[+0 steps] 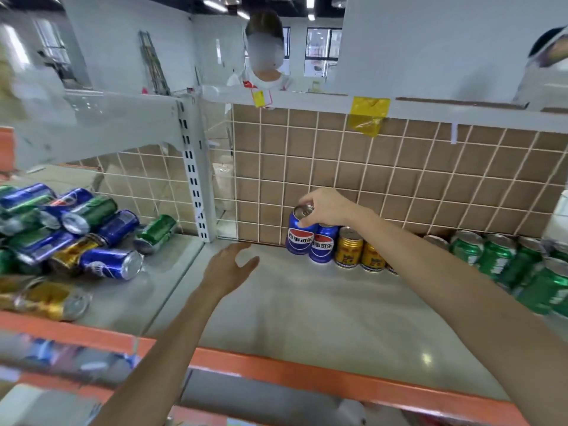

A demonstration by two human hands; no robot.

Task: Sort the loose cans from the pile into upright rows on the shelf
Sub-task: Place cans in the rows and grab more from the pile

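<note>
Head view: blue can upright.

Head view: close, facing forward-down over shelf toward tiled backing.

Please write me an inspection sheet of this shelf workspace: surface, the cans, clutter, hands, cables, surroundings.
Surface: grey shelf board with orange front edge, brown tiled back panel.
Job's things: pile of loose blue, green and gold cans lying on their sides at left; upright row at the back: two blue cola cans, gold cans, green cans.
Clutter: yellow tape piece on the upper rail.
Hands: right hand holds the leftmost blue can's top with its fingers; left hand open, holding nothing.
Cables: nothing seen.
Surroundings: a person stands behind the shelf.
</note>
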